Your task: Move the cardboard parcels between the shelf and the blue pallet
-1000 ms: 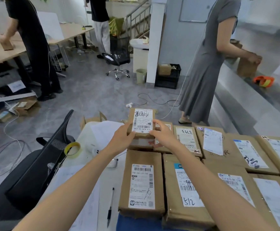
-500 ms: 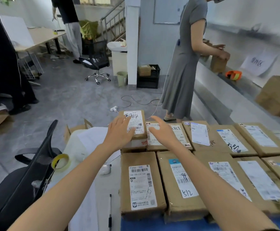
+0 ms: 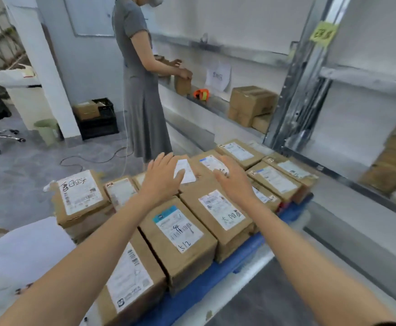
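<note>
Our left hand point(image 3: 161, 177) and right hand point(image 3: 233, 178) are stretched out over the far row, fingers straight and loosely spread, holding nothing. Between them lies a brown cardboard parcel with a white label point(image 3: 184, 171). The frame is blurred there, so we cannot tell whether our palms touch it.

About a dozen similar brown parcels sit packed edge to edge on the blue plastic pallet point(image 3: 204, 290), while the grey metal shelf point(image 3: 218, 105) to our right carries only a few stacked brown boxes point(image 3: 251, 102). We judge most of the moving is yet to do.

A person in a grey dress point(image 3: 140, 90) stands at the shelf's far end handling a small box, with an orange tape dispenser point(image 3: 201, 93) just beside it. A black crate point(image 3: 98, 118) sits on the floor. The shelf's steel upright point(image 3: 296, 104) stands near the pallet's far corner, and the tightly packed neighbours leave our fingers little room to get round a parcel.
</note>
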